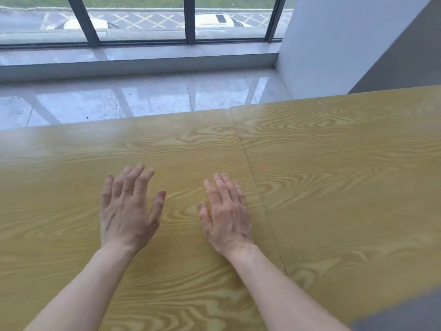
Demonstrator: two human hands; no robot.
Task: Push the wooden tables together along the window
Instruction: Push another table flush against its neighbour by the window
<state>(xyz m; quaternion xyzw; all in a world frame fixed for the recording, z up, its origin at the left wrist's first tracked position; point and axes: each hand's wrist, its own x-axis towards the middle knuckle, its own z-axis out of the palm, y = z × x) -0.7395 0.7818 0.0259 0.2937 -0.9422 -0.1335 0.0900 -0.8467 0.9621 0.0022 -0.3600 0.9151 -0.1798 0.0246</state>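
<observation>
Wooden desks, the left desk (71,211) and right desk (346,175), sit edge to edge below the window (143,20), while the left hand (128,211) and right hand (226,216) spread open, empty, over the left one, likely to nudge it flush.

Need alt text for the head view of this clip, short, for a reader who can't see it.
Two bare hands, left hand and right hand, are spread open over the left wooden table, whose edge meets the right wooden table along a thin seam. Beyond lie a glossy tiled floor and a window.
</observation>
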